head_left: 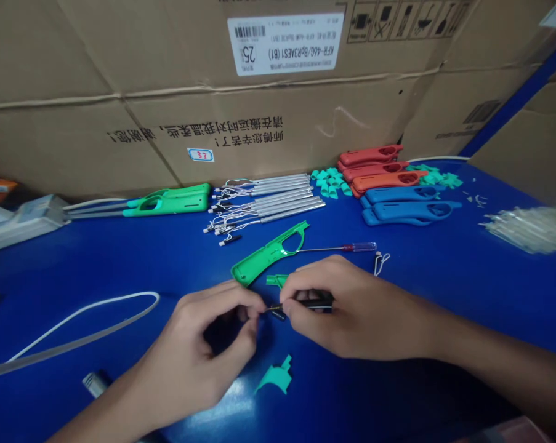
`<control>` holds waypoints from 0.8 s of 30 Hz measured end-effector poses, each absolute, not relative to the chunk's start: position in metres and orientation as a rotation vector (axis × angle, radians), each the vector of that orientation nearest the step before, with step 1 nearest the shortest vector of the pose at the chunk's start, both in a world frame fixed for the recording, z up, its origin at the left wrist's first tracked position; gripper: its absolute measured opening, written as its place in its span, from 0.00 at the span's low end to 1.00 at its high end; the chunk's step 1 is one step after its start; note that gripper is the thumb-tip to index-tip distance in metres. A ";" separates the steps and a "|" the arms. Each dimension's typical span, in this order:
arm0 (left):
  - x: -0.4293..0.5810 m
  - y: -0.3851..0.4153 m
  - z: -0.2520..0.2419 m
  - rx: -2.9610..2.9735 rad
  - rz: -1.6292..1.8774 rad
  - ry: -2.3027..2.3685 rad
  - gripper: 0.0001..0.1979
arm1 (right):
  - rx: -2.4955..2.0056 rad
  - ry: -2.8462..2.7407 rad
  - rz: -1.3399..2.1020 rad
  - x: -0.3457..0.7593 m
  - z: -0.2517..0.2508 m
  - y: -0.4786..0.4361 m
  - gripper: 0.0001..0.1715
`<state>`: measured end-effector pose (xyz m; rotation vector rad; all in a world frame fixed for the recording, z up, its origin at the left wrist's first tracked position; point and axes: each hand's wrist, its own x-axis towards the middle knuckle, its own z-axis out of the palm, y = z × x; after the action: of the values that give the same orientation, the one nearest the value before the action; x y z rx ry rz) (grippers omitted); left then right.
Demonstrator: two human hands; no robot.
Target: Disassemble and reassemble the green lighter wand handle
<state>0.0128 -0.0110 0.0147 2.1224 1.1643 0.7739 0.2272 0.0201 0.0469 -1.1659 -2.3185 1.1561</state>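
Note:
My right hand [337, 307] is closed on a slim black rod-shaped part [318, 303] with a thin brass-coloured tip. The thumb and fingertips of my left hand [217, 344] pinch at that tip; whether anything else is between them is hidden. Just below the tip shows a small black piece [278, 315]. Beyond the hands lies an open green handle shell [259, 257], its hollow side up. Part of another green shell [278, 280] pokes out from behind my right fingers. On the table below the hands rests a small teal plastic piece [276, 376].
A screwdriver [358, 247] lies behind my right hand. Farther back are silver tubes with white wires [287, 200], a green lighter handle [176, 200], red handles [370, 155], blue handles [407, 209] and teal caps [330, 183]. A cardboard box [167, 141] walls off the back. Clear strips [531, 227] lie right.

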 end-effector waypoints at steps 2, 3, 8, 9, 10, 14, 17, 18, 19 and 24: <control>0.014 -0.011 0.013 2.226 0.763 1.141 0.06 | -1.147 -2.337 1.147 0.228 0.047 0.023 0.10; 0.015 -0.011 0.012 2.258 0.738 1.135 0.07 | -1.141 -2.349 1.144 0.229 0.047 0.024 0.10; 0.018 -0.011 0.009 2.321 0.616 1.101 0.09 | -1.187 -2.374 1.124 0.232 0.045 0.027 0.12; 0.019 -0.011 0.008 2.323 0.619 1.093 0.09 | -1.180 -2.383 1.129 0.232 0.045 0.027 0.12; 0.019 -0.011 0.008 2.320 0.636 1.090 0.09 | -1.169 -2.393 1.131 0.232 0.044 0.027 0.12; 0.014 -0.010 0.009 2.251 0.746 1.120 0.06 | -1.181 -2.403 1.094 0.233 0.041 0.028 0.11; 0.009 -0.009 0.011 2.158 0.838 1.224 0.05 | -1.208 -2.401 1.091 0.233 0.042 0.028 0.11; 0.007 -0.008 0.011 2.126 0.872 1.265 0.05 | -1.216 -2.400 1.088 0.233 0.043 0.028 0.11; 0.006 -0.008 0.012 2.094 0.900 1.301 0.04 | -1.222 -2.397 1.083 0.233 0.044 0.028 0.11; 0.008 -0.010 0.015 2.004 0.953 1.351 0.03 | -1.199 -2.408 1.076 0.232 0.047 0.027 0.11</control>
<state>0.0081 -0.0104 0.0151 2.0043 1.3506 0.9531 0.2323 0.0267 0.0475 -1.1992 -2.4080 1.0761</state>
